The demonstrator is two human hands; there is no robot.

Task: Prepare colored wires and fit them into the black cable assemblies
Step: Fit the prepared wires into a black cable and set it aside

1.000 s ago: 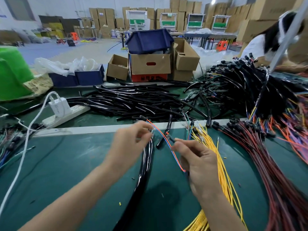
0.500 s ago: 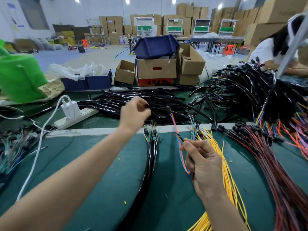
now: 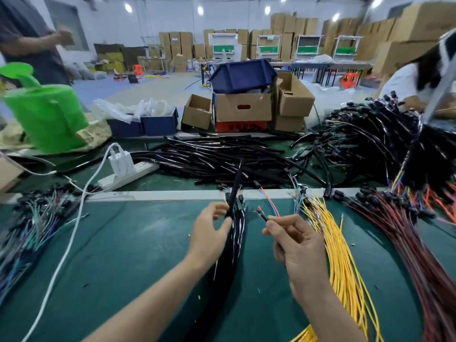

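Two thin wires (image 3: 270,202), one orange and one blue, are in your right hand (image 3: 299,245). Thumb and forefinger pinch them, short coloured ends poke out toward your other hand, and the remaining fingers curl loosely under. Just beside, your left hand (image 3: 209,233) pinches the lower end of a black sleeve (image 3: 235,186) between thumb and fingertips; the sleeve rises slanted away from you. The wire ends and the sleeve end are near but apart.

I judge the wires very light and limp, so hold them short, close to the tips, or they will bend away from the opening. The sleeve looks stiffer but smooth, maybe slippery; grip it near its mouth.

Under your left hand a bundle of black assemblies (image 3: 234,245) lies on the green mat (image 3: 123,255). To the right lie yellow wires (image 3: 338,248), then dark red ones (image 3: 407,243). Behind is a pile of black tubes (image 3: 217,156).
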